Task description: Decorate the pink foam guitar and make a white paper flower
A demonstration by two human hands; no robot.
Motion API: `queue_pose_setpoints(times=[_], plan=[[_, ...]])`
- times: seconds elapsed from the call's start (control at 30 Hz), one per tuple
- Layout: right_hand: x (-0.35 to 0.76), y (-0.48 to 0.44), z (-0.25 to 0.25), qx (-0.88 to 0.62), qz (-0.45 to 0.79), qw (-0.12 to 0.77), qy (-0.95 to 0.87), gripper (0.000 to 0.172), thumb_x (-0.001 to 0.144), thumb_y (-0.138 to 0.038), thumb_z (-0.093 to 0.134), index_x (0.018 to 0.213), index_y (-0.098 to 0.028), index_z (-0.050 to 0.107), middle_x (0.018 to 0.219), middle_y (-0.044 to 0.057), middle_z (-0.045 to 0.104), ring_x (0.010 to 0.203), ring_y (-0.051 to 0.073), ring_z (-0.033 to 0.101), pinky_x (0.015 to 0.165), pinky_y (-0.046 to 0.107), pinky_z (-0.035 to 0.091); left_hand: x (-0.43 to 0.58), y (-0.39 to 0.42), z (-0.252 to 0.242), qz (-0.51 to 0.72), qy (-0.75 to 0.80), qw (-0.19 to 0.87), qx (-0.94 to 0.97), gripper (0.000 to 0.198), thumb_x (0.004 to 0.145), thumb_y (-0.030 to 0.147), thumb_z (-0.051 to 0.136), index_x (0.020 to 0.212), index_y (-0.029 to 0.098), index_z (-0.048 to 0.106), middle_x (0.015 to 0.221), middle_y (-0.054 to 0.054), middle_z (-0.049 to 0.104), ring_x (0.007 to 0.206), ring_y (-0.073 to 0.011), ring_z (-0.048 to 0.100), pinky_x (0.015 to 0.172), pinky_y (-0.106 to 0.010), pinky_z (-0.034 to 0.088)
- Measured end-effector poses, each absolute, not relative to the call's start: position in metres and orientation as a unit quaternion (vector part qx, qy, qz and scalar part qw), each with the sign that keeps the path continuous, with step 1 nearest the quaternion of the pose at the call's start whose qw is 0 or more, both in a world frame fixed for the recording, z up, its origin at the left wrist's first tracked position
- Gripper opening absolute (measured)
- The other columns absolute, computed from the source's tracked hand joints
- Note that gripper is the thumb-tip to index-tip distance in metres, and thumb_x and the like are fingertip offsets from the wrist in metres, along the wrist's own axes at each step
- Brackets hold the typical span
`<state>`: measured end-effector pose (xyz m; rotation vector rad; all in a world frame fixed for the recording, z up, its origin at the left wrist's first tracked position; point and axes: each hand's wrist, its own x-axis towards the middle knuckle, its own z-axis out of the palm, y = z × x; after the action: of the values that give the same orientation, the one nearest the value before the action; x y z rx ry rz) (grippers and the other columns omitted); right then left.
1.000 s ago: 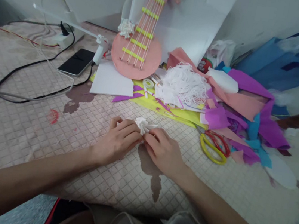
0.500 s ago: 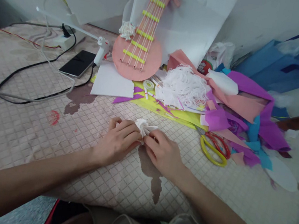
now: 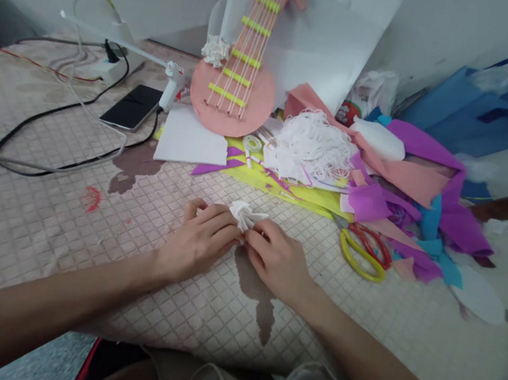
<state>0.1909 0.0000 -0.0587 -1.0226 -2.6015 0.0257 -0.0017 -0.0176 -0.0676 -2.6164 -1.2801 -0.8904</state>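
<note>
Between my fingertips is a small white folded piece (image 3: 241,212), ruffled like a paper flower, low over the table. My left hand (image 3: 200,239) is closed on its left side, fingers bent and pressed together. From the right, my right hand (image 3: 276,258) pinches its lower edge, and narrow white strips stick out above those fingers. Its underside is hidden by both hands. Beyond them leans a pink guitar-shaped craft (image 3: 232,100) with white strings and yellow bars. A similar white ruffled cluster (image 3: 215,51) sits at its left edge.
Yellow- and red-handled scissors (image 3: 364,252) lie right of my hands. Behind are a white string heap (image 3: 311,148) and purple paper scraps (image 3: 372,202). A glue gun (image 3: 170,87), a phone (image 3: 132,106), a white board (image 3: 193,139) and a black cable (image 3: 28,119) occupy the left.
Hardly anything differs. Both hands keep the white piece in nearly the same place, with only a very slight shift of the fingers.
</note>
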Motion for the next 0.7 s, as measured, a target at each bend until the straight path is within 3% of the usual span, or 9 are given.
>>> queue_pose_setpoints(times=[0.7], plan=[[0.1899, 0.0006, -0.0599, -0.363, -0.006, 0.201, -0.91, 0.016, 0.089, -0.018, 0.044, 0.085, -0.017, 0.059, 0.089, 0.005, 0.058, 0.074, 0.014, 0.053, 0.058, 0.025, 0.042, 0.0008, -0.0194, -0.0652, -0.296, -0.413, 0.069, -0.859, 0.006, 0.086, 0.017, 0.053, 0.088, 0.019, 0.059, 0.09, -0.001, 0.068, 0.091, -0.0184, 0.057, 0.083, -0.04, 0.027]])
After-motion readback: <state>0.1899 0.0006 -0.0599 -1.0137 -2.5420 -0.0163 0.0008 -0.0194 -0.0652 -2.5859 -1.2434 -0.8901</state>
